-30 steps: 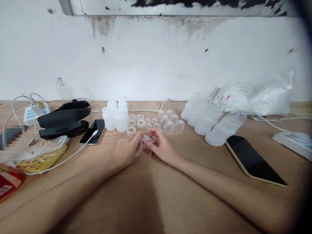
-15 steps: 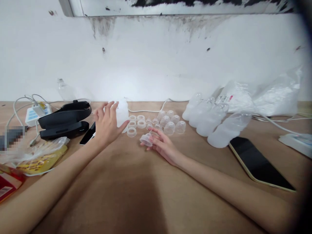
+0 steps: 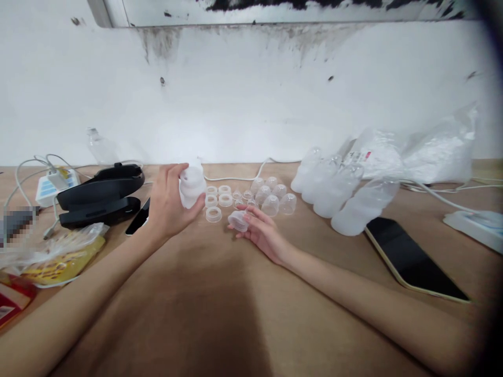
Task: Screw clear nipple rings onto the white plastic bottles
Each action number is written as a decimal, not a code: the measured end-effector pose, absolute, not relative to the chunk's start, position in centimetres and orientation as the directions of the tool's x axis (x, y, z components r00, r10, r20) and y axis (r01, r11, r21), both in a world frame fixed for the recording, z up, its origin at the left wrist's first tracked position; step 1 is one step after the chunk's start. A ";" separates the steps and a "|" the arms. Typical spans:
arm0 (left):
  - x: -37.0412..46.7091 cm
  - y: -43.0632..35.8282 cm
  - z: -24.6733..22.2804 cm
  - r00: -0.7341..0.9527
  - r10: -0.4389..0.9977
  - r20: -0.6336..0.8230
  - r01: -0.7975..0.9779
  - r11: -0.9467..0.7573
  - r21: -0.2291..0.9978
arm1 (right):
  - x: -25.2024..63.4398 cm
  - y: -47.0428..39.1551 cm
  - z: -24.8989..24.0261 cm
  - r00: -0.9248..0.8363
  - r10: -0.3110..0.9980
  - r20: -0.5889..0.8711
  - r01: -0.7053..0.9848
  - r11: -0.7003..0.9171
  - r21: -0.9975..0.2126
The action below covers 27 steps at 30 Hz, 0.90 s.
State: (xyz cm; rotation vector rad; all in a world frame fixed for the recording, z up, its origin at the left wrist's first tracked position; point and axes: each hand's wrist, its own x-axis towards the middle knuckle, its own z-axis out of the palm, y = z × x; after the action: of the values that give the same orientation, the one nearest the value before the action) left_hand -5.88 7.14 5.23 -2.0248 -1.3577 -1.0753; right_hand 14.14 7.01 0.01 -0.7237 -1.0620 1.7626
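My left hand [image 3: 168,201] is wrapped round a frosted white baby bottle [image 3: 192,187], thumb on its right side; the bottle tips its open mouth towards me. Between the fingers of my right hand [image 3: 267,233] is a translucent bottle collar [image 3: 238,221], tilted on its side; a teat seems to be fitted in it, partly hidden by my fingers. Several loose white collar rings [image 3: 213,213] lie just right of the bottle. Beside them stand several small clear teats [image 3: 247,195], and further right several clear domed caps [image 3: 270,205].
Several capped bottles [image 3: 346,193] stand at the right, before a plastic bag [image 3: 440,146]. A phone [image 3: 412,259] and a power strip [image 3: 475,222] lie nearer the right edge. At the left are a black case [image 3: 100,196], a snack bag [image 3: 66,256] and cables.
My left hand has closed round a bottle, which is now tilted towards me. My right hand has turned the collar more onto its side.
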 end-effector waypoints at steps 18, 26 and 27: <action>-3.2 5.7 0.3 0.364 0.873 0.324 0.541 -0.482 0.690 | 15.1 8.5 -0.4 -0.262 0.964 -0.038 -0.617 -0.197 -0.762; -4.2 6.4 0.6 0.194 0.879 0.436 0.665 -0.444 0.600 | 15.0 8.2 0.0 -0.229 0.973 0.035 -0.572 -0.105 -0.813; -4.3 6.3 0.6 0.221 0.867 0.447 0.683 -0.465 0.564 | 15.0 8.1 0.0 -0.241 0.968 0.068 -0.540 -0.076 -0.838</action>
State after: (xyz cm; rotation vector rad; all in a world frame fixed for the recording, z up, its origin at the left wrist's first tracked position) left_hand -4.26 6.32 0.62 -2.6365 -1.7159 -1.2661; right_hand 14.97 8.08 -0.03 -0.6408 -0.9339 1.6113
